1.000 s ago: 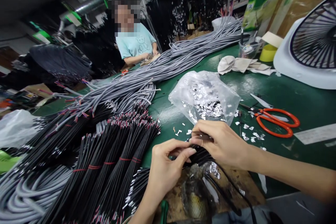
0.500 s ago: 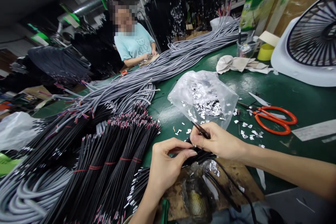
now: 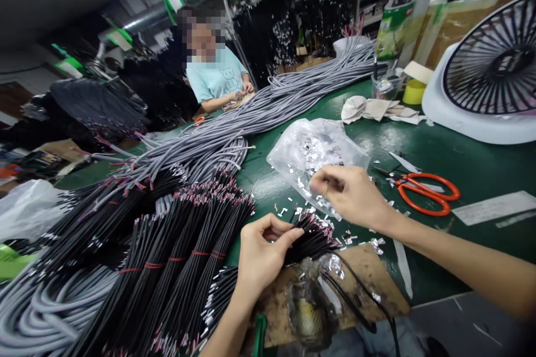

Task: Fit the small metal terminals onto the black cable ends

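My left hand (image 3: 264,254) is closed in a pinch at the near end of a bundle of thin black cables (image 3: 310,237) with red and white wire ends; a black cable seems to be between thumb and forefinger. Over the near edge of a clear plastic bag (image 3: 288,148) hovers my right hand (image 3: 355,195), fingers curled together and somewhat blurred. What it holds, if anything, is hidden. Small silver foil pieces (image 3: 312,150) fill the bag and lie scattered around it. Below the hands is a stained wooden board (image 3: 355,301) carrying a wrapped yellowish object (image 3: 310,318).
Orange-handled scissors (image 3: 427,192) lie to the right, near a white fan (image 3: 435,103). Banded black cable bundles (image 3: 180,268) are stacked at left. Long grey cables (image 3: 268,106) run across the green table (image 3: 259,167). Another person (image 3: 218,75) works at the far side.
My right hand has moved up and away from my left hand to the bag; the dark slender tool it held no longer shows. The black cable ends beside my left hand are now uncovered.
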